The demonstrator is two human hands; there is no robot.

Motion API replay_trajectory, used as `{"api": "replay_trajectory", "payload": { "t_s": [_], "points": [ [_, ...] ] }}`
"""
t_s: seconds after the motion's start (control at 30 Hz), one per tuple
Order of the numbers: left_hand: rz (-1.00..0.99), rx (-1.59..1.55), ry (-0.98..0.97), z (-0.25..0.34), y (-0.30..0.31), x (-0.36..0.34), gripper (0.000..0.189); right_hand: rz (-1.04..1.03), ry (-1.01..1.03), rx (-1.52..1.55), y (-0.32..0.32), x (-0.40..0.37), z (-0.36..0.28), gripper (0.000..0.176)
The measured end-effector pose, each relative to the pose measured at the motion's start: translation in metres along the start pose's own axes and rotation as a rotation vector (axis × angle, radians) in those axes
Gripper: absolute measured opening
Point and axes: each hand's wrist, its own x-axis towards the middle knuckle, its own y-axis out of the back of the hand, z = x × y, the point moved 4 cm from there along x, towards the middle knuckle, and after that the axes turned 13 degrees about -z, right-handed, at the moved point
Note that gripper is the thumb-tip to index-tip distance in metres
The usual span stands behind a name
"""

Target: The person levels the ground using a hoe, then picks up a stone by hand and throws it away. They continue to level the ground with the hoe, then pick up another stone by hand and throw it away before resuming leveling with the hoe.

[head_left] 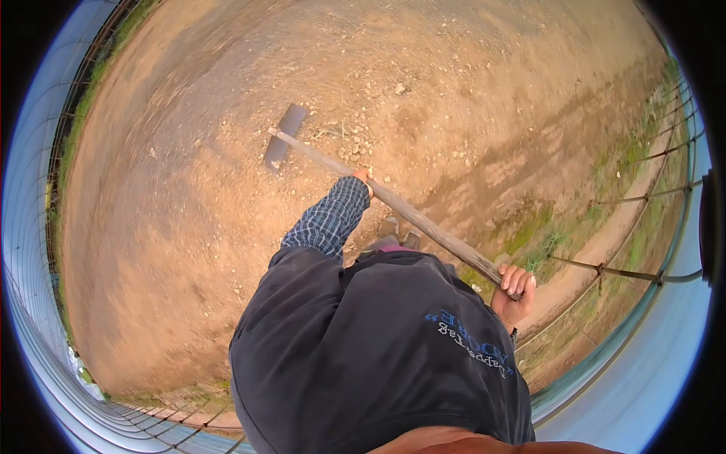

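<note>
Left grip [364, 180]: closed around the wooden handle of a hoe [427, 225], partway along the shaft; some fingers hidden. Right grip [514, 284]: fingers curled over the handle's near end. Blade [286, 138] lies ahead and to the left of the left grip; cannot tell whether it touches the dirt ground [189, 250] or hangs just above. Loose stones [358, 141] lie ahead of the left grip, near the shaft. Shoes [389, 226] show just behind it, toward the body.

Risks (judged): blade could skid or jar on a stone, twisting the shaft within both grips. Drawn too far back, it could strike a shoe. Right grip sits at the shaft's end, so a slip could lose it. Wire fence [646, 197] beyond the right grip might catch a wide backswing.
</note>
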Motion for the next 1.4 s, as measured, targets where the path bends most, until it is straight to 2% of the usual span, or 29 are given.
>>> {"api": "replay_trajectory", "payload": {
  "t_s": [0.03, 0.07, 0.17, 0.23, 0.27, 0.33, 0.4, 0.5, 0.57, 0.63, 0.77, 0.87, 0.97, 1.03, 1.1, 1.13, 1.2, 1.27, 1.37, 1.4],
  "points": [
    [0.023, 0.018, 0.023, 0.0, -0.001, -0.001, 0.018, 0.006, 0.008, -0.024, -0.002, -0.001, -0.003, 0.034],
    [-0.099, 0.044, 0.043, -0.016, -0.004, 0.008, 0.019, 0.009, 0.013, -0.051, -0.004, -0.001, -0.008, 0.034],
    [-0.028, -0.079, 0.081, -0.089, -0.017, 0.034, 0.017, 0.105, 0.078, -0.152, 0.002, -0.013, -0.068, 0.034],
    [-0.077, 0.045, 0.131, -0.146, -0.029, 0.011, 0.007, 0.159, 0.154, -0.209, 0.007, -0.027, -0.115, 0.034],
    [-0.141, 0.045, 0.164, -0.168, -0.032, -0.004, 0.008, 0.1, 0.195, -0.204, 0.008, -0.033, -0.138, 0.034],
    [-0.149, 0.054, 0.244, -0.192, -0.046, -0.053, 0.013, 0.029, 0.253, -0.187, 0.012, -0.042, -0.172, 0.034],
    [-0.172, 0.071, 0.247, -0.201, -0.052, -0.061, 0.015, 0.009, 0.362, -0.253, 0.015, -0.053, -0.189, 0.036],
    [-0.216, 0.071, 0.293, -0.195, -0.061, -0.058, 0.013, 0.037, 0.365, -0.211, 0.024, -0.056, -0.18, 0.036],
    [-0.131, 0.088, 0.153, -0.167, -0.065, -0.045, 0.011, 0.072, 0.345, -0.16, 0.029, -0.05, -0.152, 0.034],
    [-0.197, 0.043, 0.122, -0.134, -0.065, -0.003, 0.008, 0.124, 0.308, -0.113, 0.027, -0.04, -0.114, 0.033],
    [-0.168, 0.018, 0.095, -0.054, -0.062, 0.04, 0.008, 0.194, 0.24, -0.059, 0.013, -0.031, -0.042, 0.033],
    [-0.218, 0.109, 0.106, -0.044, -0.061, 0.059, 0.007, 0.136, 0.155, -0.071, 0.008, -0.027, -0.023, 0.034],
    [-0.186, 0.184, 0.138, -0.112, -0.048, 0.104, 0.006, 0.199, 0.18, -0.22, 0.005, -0.035, -0.07, 0.034],
    [-0.137, 0.21, 0.155, -0.163, -0.065, 0.024, 0.006, 0.255, 0.186, -0.24, 0.018, -0.055, -0.115, 0.033],
    [-0.116, 0.276, 0.201, -0.203, -0.068, -0.007, 0.008, 0.26, 0.224, -0.326, 0.014, -0.066, -0.156, 0.034],
    [-0.176, 0.338, 0.237, -0.22, -0.071, -0.015, 0.008, 0.279, 0.246, -0.349, 0.015, -0.072, -0.174, 0.034],
    [-0.231, 0.405, 0.262, -0.242, -0.076, -0.035, 0.008, 0.299, 0.268, -0.361, 0.022, -0.077, -0.205, 0.034],
    [-0.276, 0.395, 0.361, -0.262, -0.083, -0.057, 0.007, 0.233, 0.369, -0.385, 0.029, -0.076, -0.233, 0.035],
    [-0.303, 0.308, 0.384, -0.264, -0.089, -0.061, 0.006, 0.204, 0.365, -0.351, 0.04, -0.053, -0.242, 0.035],
    [-0.235, 0.278, 0.391, -0.257, -0.093, -0.054, 0.006, 0.144, 0.306, -0.299, 0.051, -0.038, -0.235, 0.035]
  ]
}}
